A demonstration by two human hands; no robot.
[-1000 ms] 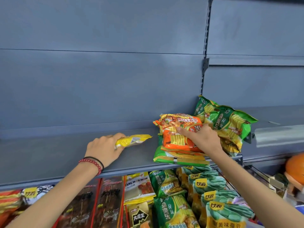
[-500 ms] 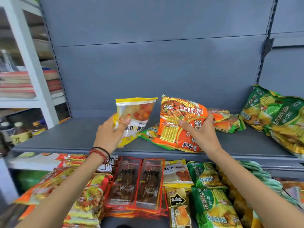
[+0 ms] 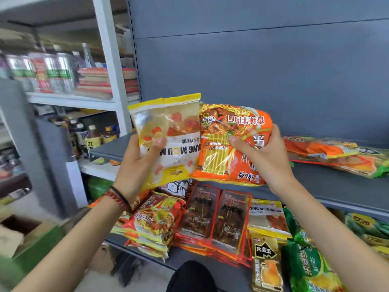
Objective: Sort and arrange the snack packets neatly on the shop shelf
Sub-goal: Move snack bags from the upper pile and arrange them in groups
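My left hand (image 3: 134, 165) grips a yellow and clear packet (image 3: 168, 131), held upside down in the air in front of the grey shelf (image 3: 328, 184). Beside it, my right hand (image 3: 265, 157) grips an orange noodle packet (image 3: 227, 144), also upside down, its edge touching the yellow one. More orange and green packets (image 3: 336, 154) lie flat on the shelf at the right. The lower shelf holds red noodle packets (image 3: 155, 224), dark skewer packets (image 3: 216, 216), a yellow packet (image 3: 267, 218) and green packets (image 3: 309, 268).
A white rack (image 3: 109, 66) at the left carries cans, bottles and stacked boxes. A cardboard box (image 3: 12, 234) sits on the floor at the lower left. The grey back panel (image 3: 263, 70) rises behind the shelf.
Both hands have lifted their packets off the shelf and brought them together, raised and nearer to me. My view has swung left, bringing the white rack into sight.
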